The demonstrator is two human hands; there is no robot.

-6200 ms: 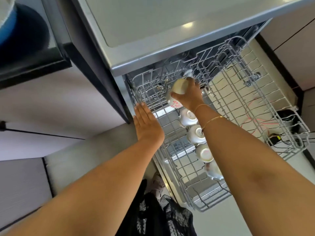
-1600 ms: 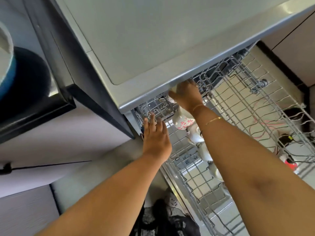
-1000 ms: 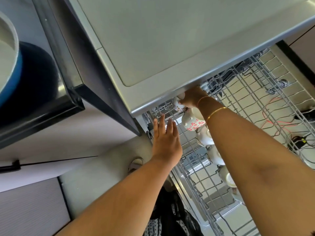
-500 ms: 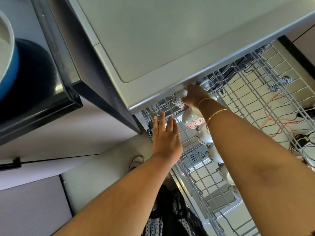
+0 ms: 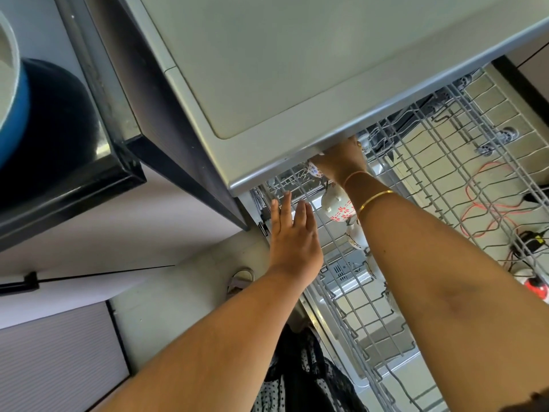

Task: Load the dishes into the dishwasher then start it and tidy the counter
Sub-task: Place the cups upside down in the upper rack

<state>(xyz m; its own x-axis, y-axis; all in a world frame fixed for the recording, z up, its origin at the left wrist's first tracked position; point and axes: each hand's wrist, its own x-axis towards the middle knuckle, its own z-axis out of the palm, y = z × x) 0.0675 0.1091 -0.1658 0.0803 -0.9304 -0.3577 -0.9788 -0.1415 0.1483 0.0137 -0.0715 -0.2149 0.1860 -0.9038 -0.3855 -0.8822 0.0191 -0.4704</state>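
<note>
**Grey wire rack, cups going in at the far end**

Grey wire makes up the pulled-out rack (image 5: 430, 185) under the counter (image 5: 267, 69). The right hand (image 5: 341, 162) reaches to the far left end of the rack, partly tucked under the counter's edge, its fingers closed on a small patterned cup (image 5: 315, 171) just left of the palm. A white cup with red flowers (image 5: 338, 205) sits upside down in the rack just near of that hand, touching the wrist. More cups trail nearward behind the forearm. The left hand (image 5: 292, 236) lies flat and open, fingers together, on the rack's left rim, holding nothing.
</note>
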